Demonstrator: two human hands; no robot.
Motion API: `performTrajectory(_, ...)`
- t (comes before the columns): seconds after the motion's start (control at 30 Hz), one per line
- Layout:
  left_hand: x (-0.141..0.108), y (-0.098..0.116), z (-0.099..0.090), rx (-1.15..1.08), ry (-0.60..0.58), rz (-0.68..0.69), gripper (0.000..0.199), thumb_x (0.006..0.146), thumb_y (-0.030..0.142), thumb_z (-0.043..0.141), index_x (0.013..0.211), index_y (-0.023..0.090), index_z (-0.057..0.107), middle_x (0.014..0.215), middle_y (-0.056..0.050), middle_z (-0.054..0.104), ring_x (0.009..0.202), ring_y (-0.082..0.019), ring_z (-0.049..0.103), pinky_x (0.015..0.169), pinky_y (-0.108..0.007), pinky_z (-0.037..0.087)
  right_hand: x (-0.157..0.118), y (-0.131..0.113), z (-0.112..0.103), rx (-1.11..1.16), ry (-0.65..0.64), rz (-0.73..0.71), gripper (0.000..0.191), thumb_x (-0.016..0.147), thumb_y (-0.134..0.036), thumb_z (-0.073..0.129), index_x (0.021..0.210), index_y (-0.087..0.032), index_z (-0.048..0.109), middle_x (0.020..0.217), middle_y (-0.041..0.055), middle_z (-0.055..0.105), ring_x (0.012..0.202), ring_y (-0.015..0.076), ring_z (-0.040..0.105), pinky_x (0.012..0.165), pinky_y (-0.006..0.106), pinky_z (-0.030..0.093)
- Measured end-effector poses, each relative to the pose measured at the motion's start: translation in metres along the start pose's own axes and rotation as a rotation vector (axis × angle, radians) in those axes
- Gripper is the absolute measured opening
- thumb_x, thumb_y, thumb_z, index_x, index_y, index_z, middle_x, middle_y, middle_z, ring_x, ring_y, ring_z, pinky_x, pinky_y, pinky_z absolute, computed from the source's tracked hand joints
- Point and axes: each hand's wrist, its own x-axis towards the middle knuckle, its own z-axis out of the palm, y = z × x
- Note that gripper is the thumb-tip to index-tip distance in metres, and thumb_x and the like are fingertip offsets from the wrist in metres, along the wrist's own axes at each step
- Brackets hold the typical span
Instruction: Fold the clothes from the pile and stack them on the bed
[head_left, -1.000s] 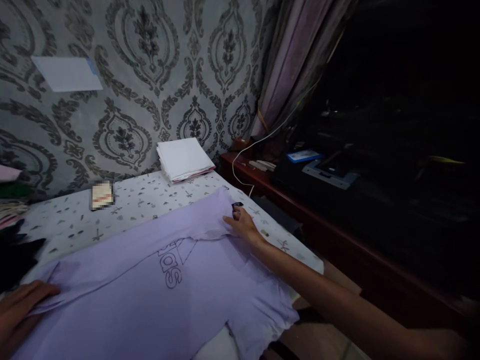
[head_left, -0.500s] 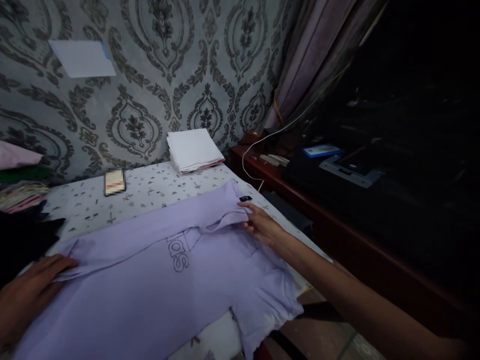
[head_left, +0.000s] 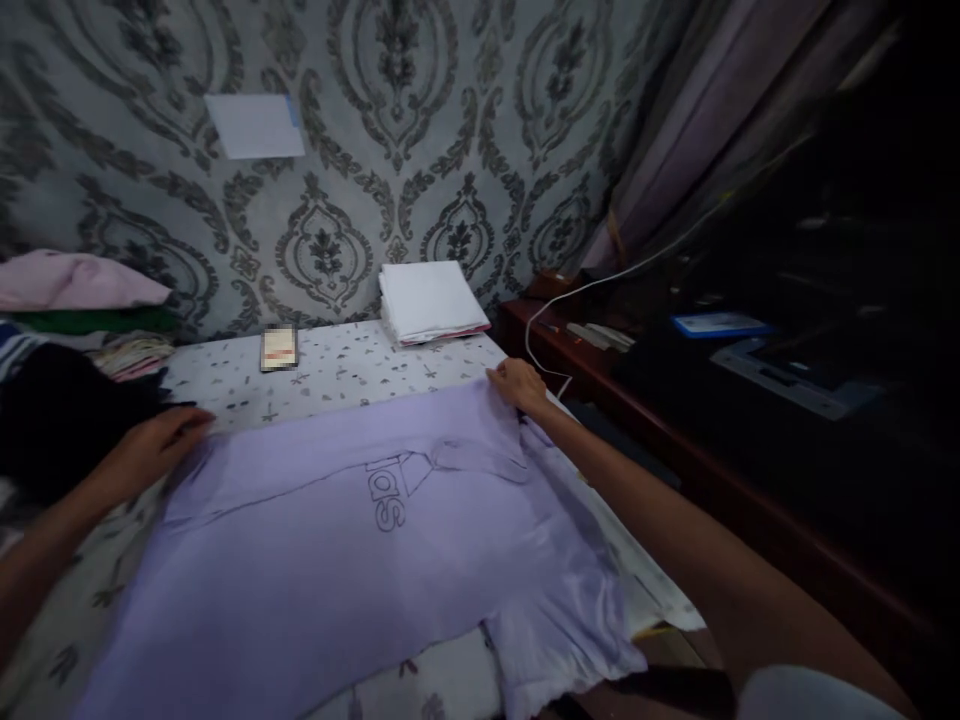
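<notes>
A lavender T-shirt [head_left: 300, 570] with outlined lettering lies spread on a white patterned cloth. Its far side is folded over in a long strip that partly covers the print, and one sleeve [head_left: 562, 630] hangs at the near right. My right hand [head_left: 519, 385] pinches the shirt at the far right corner of the fold. At the far left corner, my left hand [head_left: 169, 440] rests beside the shirt's edge with its fingers stretched out. Whether its fingertips touch the fabric is hard to see.
Folded clothes [head_left: 82, 285] and a black garment [head_left: 67, 410] are piled at the left. A phone [head_left: 279, 348] and a stack of white folded items [head_left: 435, 300] lie near the wall. On the right stands a dark red wooden ledge [head_left: 675, 520] with a white cable [head_left: 536, 320] over it.
My right hand has moved from the collar area to the far corner, and the folded strip lies flatter. My left hand has shifted outward to the far left corner. The view has turned left.
</notes>
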Motion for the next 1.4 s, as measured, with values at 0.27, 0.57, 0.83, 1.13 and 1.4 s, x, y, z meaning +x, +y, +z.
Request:
performTrajectory(0.27, 0.013, 0.007, 0.014, 0.105, -0.189, -0.051, 0.038, 0.085, 0.048, 0.037, 0.091, 0.021, 0.063, 0.096, -0.011, 0.07, 0.095, -0.028, 0.063, 0.084, -0.038, 0.048, 0.015, 0.007, 0.024, -0.093, -0.024, 0.004, 0.023, 0.091, -0.022, 0.051, 0.102, -0.015, 0.07, 0.107, 0.0175, 0.071, 0.098, 0.028, 0.067, 0.077, 0.035, 0.049)
performTrajectory(0.57, 0.02, -0.01, 0.009, 0.016, -0.218, -0.085, 0.022, 0.084, 0.028, 0.039, 0.092, 0.02, 0.058, 0.097, -0.007, 0.068, 0.089, -0.021, 0.063, 0.084, -0.031, 0.048, 0.016, 0.011, 0.02, -0.161, -0.019, 0.043, 0.029, 0.095, -0.024, 0.045, 0.11, -0.011, 0.066, 0.113, 0.0236, 0.066, 0.099, 0.0307, 0.066, 0.073, 0.036, 0.045)
performTrajectory(0.83, 0.017, -0.028, -0.001, -0.17, -0.334, 0.258, 0.055, 0.064, 0.007, 0.044, 0.114, 0.018, 0.062, 0.118, -0.007, 0.063, 0.114, -0.021, 0.056, 0.103, -0.033, 0.041, 0.01, 0.005, 0.033, -0.018, 0.172, -0.477, 0.028, 0.09, -0.027, 0.045, 0.11, -0.015, 0.062, 0.115, 0.0188, 0.062, 0.109, 0.0296, 0.057, 0.089, 0.039, 0.045)
performTrajectory(1.13, 0.011, -0.024, -0.004, -0.762, -0.261, 0.033, 0.022, 0.07, 0.028, 0.065, 0.069, 0.019, 0.045, 0.092, -0.003, 0.066, 0.083, -0.015, 0.059, 0.074, -0.025, 0.046, 0.024, 0.013, 0.062, 0.014, 0.013, -0.605, 0.033, 0.09, -0.031, 0.043, 0.105, -0.013, 0.066, 0.112, 0.0207, 0.068, 0.11, 0.0305, 0.062, 0.1, 0.042, 0.043)
performTrajectory(1.4, 0.008, -0.037, 0.015, -0.949, 0.075, -0.247, 0.023, 0.066, 0.021, 0.059, 0.071, 0.023, 0.037, 0.051, 0.011, 0.038, 0.039, -0.006, 0.034, 0.04, -0.017, 0.026, 0.028, 0.018, 0.066, 0.051, 0.046, -0.611, 0.027, 0.087, -0.033, 0.047, 0.1, -0.019, 0.067, 0.108, 0.0194, 0.069, 0.106, 0.0314, 0.064, 0.098, 0.044, 0.046)
